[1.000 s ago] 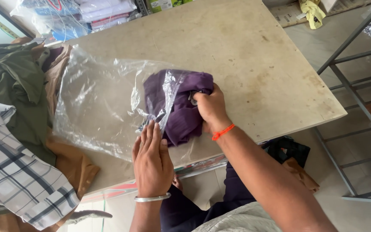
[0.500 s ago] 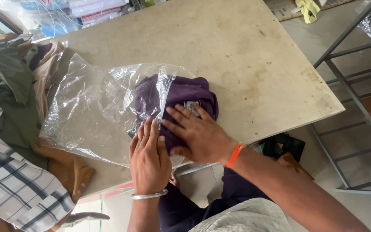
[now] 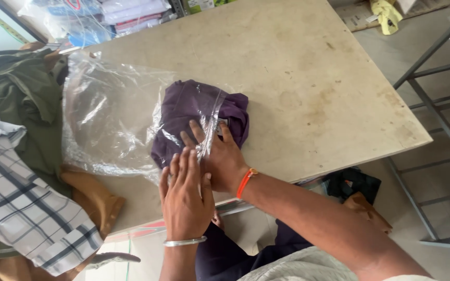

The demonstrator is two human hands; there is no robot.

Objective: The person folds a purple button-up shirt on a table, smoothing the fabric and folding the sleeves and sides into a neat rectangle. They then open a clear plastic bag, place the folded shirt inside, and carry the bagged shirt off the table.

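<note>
We look down on a pale, stained tabletop [image 3: 308,67] in soft daylight. A grey metal rack [image 3: 433,99] stands to its right on a light tiled floor [image 3: 433,177]. At upper left runs what may be a window frame [image 3: 11,18].

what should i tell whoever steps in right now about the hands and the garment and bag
Left hand: flat, palm down, on the near edge of the clear plastic bag, gripping nothing.
Right hand: flat, fingers spread, pressing on the folded purple garment at the bag's mouth.
Things: the bag lies flat on the beige table; the garment is partly under the plastic, its right end showing bare.
Done: the garment is folded and partly in the bag.
Left: the garment is not fully inside and the bag is unsealed.
Beside the table on the left lies a pile of clothes.
</note>
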